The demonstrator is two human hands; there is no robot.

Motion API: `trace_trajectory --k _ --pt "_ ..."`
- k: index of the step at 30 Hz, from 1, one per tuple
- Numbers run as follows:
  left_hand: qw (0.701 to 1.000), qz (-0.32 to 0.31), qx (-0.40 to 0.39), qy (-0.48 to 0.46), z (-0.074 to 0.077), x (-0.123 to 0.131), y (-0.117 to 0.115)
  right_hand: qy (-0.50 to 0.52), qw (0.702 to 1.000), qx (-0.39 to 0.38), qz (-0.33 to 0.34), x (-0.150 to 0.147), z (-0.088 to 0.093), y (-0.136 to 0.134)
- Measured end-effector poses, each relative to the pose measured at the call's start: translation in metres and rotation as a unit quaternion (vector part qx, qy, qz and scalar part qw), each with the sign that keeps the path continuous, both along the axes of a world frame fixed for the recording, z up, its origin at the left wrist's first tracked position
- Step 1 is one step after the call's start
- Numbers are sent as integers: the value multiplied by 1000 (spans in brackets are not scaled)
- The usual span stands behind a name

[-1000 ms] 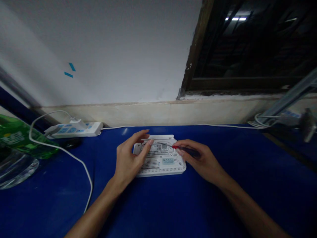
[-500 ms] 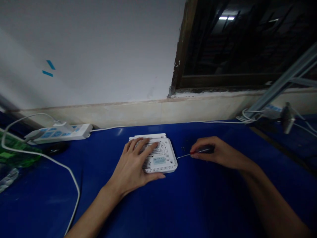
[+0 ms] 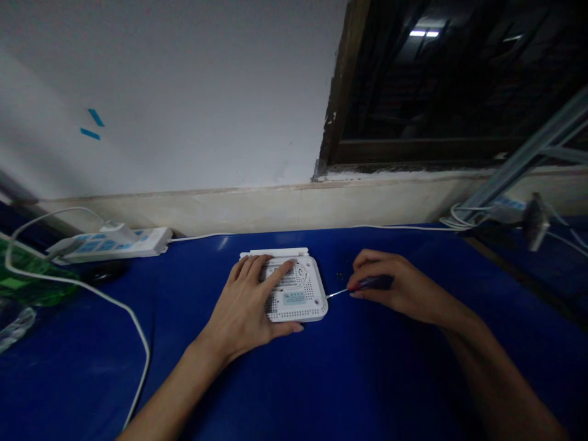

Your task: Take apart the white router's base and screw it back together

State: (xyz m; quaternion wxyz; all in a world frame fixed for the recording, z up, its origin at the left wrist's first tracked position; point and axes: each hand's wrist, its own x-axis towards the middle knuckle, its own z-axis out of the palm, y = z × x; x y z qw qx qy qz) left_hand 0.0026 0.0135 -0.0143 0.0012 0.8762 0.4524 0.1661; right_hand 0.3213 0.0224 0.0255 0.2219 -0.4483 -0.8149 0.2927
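Note:
A white router [image 3: 298,294] lies upside down on the blue table [image 3: 321,380], its vented underside and label facing up. My left hand [image 3: 250,306] rests flat on its left half, fingers spread over the top and thumb along the near edge. My right hand [image 3: 395,285] is closed on a small screwdriver [image 3: 362,285] with a dark handle and red collar. The metal tip points left and ends just beside the router's right edge. A few tiny dark screws [image 3: 340,276] lie on the table just beyond the tip.
A white power strip [image 3: 114,242] with a plug sits at the back left, and its white cable [image 3: 110,306] loops across the table. A green bottle [image 3: 27,288] is at the far left. More cables and a metal rail [image 3: 505,196] are at the back right.
My right hand drew the screwdriver off the router to the table on its right. My left hand went from touching the router's edge to lying flat on it. The view shifted slightly.

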Motion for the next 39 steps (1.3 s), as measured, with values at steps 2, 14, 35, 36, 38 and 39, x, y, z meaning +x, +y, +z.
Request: trace_trajectory --k 2,14,35,36,38,39 --pt "1000 1 -2 5 1 0 1 -10 1000 -4 -1 -3 -1 -1" --pt "999 -1 1 -37 6 -8 1 60 967 -248 -16 -6 -23 11" --pt "997 -66 -28 -13 12 -15 2 -27 991 -132 -11 -1 -10 5" --pt "997 -67 -29 -14 12 -15 2 -34 992 -124 -12 -3 -9 4" --pt "997 -68 -29 -19 12 -16 3 -46 993 -103 -18 -7 -7 2" --pt "997 -70 -30 -20 12 -16 3 -53 994 -92 -20 -9 -5 1"
